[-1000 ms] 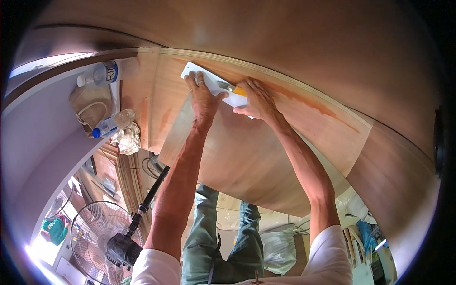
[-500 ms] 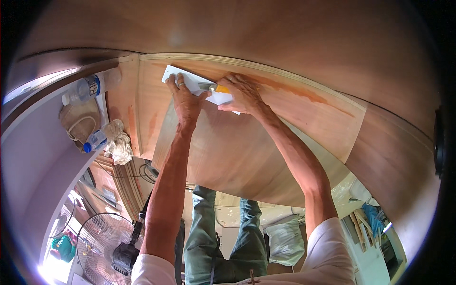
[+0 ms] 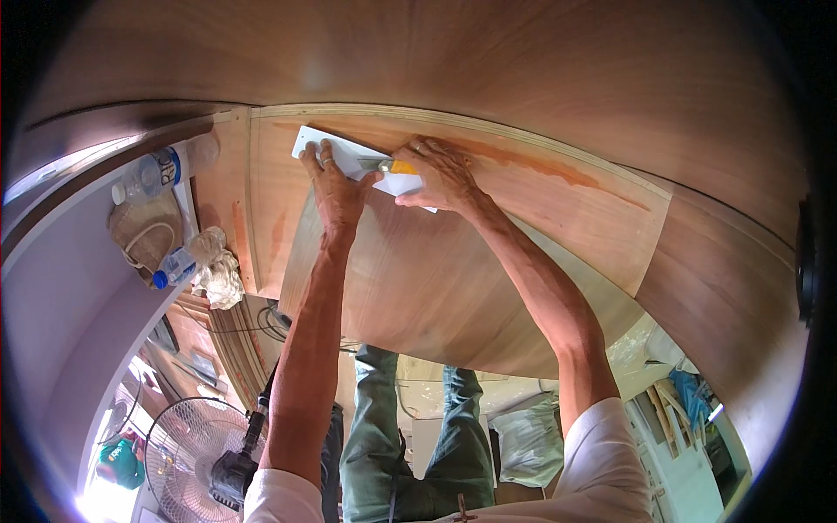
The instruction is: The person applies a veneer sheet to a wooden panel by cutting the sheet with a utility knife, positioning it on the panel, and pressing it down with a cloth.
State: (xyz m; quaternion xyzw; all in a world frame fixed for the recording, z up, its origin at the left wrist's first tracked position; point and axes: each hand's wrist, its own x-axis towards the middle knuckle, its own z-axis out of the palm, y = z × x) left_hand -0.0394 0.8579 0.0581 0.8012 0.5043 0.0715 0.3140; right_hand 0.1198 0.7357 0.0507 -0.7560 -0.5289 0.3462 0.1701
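A thin white rectangular plate [image 3: 349, 155] with a small hole near its corner lies slanted against a plywood panel [image 3: 558, 209]. My left hand [image 3: 338, 193] holds the plate's left part, fingers bent over its face and thumb along the lower side. My right hand [image 3: 445, 179] is closed round a yellow-handled tool [image 3: 403, 166] whose grey metal end points left across the plate. Whether the tool is fixed to the plate or only lies on it, I cannot tell. Reddish-orange smears [image 3: 540, 173] mark the panel right of my hand. Below the plate is a brownish curved-edged board [image 3: 436, 279].
At the left, a ledge holds plastic bottles [image 3: 181, 263], a tan cloth bag [image 3: 144, 228] and crumpled whitish material [image 3: 220, 281]. A standing fan [image 3: 193, 449] is at the lower left, near long wood strips [image 3: 235, 349]. A whitish sack [image 3: 530, 440] lies beyond my legs.
The whole view has shifted slightly. Both hands keep their hold, and the plate and tool stay at nearly the same place on the panel.
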